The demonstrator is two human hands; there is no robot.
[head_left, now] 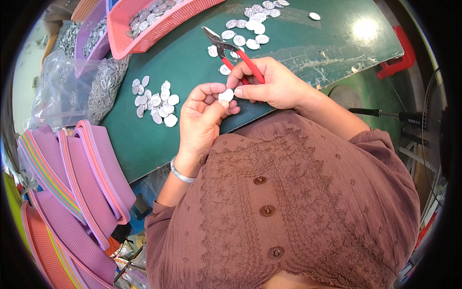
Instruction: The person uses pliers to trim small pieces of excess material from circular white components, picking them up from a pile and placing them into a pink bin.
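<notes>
A small silver oval medal (225, 95) is pinched between the thumb and fingers of my left hand (198, 115), just past the table's near edge. My right hand (279, 85) keeps pliers with red handles (251, 66) in its grip, their dark jaws pointing away to the upper left. The thumb and forefinger of that hand reach the medal's right edge too. Left of my hands lies a pile of silver medals (155, 102). More medals (253, 28) are spread beyond the pliers, some partly hidden beneath the tool.
A pink basket (126, 39) of medals stands at the back of the green table (168, 58). Clear bags (103, 89) of metal links sit by its left edge. Stacked purple baskets (103, 168) rise at the left. A red clamp-like piece (402, 53) grips the far right corner.
</notes>
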